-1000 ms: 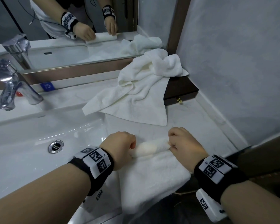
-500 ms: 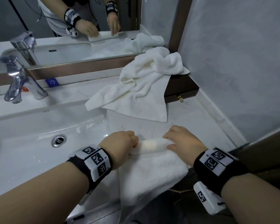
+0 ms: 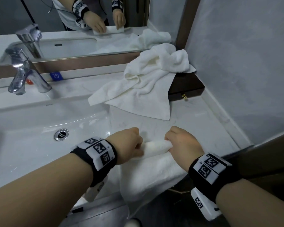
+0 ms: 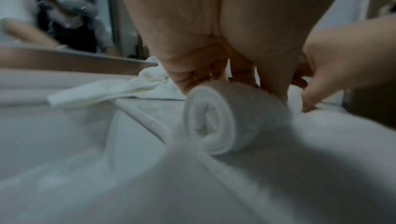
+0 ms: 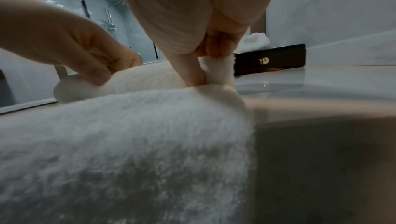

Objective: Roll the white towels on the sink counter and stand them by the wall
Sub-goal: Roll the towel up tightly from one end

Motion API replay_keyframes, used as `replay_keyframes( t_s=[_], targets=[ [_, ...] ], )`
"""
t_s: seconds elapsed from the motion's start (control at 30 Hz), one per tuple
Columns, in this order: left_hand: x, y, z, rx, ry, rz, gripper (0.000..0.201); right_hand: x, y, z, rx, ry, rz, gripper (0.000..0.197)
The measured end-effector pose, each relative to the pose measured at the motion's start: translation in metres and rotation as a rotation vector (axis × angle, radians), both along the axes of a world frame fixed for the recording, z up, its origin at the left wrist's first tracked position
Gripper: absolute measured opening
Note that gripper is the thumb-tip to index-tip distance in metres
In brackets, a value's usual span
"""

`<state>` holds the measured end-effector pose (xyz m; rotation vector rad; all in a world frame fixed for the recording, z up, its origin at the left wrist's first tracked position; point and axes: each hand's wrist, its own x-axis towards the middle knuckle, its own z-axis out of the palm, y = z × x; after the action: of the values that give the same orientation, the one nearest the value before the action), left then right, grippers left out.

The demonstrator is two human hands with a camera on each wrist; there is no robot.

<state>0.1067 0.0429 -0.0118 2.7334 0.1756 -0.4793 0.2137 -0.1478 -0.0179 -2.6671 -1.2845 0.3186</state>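
Observation:
A white towel (image 3: 151, 174) lies over the front edge of the marble counter (image 3: 208, 122), its far end wound into a tight roll (image 3: 156, 147). My left hand (image 3: 131, 143) grips the roll's left end, fingers curled over the spiral (image 4: 212, 122). My right hand (image 3: 179, 143) pinches the right end (image 5: 220, 70) between thumb and fingers. The unrolled part (image 5: 128, 151) hangs toward me off the counter. A second white towel (image 3: 147, 86) lies crumpled at the back by the wall corner.
A white sink basin (image 3: 31, 145) with a drain (image 3: 61, 134) fills the left. A chrome faucet (image 3: 23, 74) stands behind it under the mirror (image 3: 72, 38). A dark wooden drawer box (image 3: 187, 89) with a brass knob sits in the back right corner beneath the crumpled towel.
Both hands have turned the roll a little toward me, and the roll has grown slightly thicker. The crumpled towel has not moved.

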Motion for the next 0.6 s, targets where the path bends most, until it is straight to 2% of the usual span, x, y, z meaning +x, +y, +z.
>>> replay_keyframes(
  t_s=[0.07,0.17,0.3,0.5,0.6],
  targets=[
    [0.004,-0.003,-0.003,-0.090,0.004,0.099,0.027,-0.001,-0.001,-0.001,0.023,-0.001,-0.002,0.032],
    [0.008,-0.014,-0.008,-0.156,0.034,0.211,0.040,-0.004,-0.003,-0.003,0.055,-0.021,-0.023,0.033],
    [0.012,-0.032,-0.015,-0.045,0.045,0.106,0.030,-0.008,-0.006,-0.010,0.085,-0.057,-0.031,0.034],
    [0.007,-0.040,-0.021,0.060,-0.021,0.051,0.041,-0.032,-0.021,-0.016,0.177,-0.122,-0.141,0.049],
    [0.009,-0.035,-0.021,0.093,-0.062,0.052,0.038,-0.049,-0.032,-0.022,0.259,-0.058,0.030,0.044]
  ],
)
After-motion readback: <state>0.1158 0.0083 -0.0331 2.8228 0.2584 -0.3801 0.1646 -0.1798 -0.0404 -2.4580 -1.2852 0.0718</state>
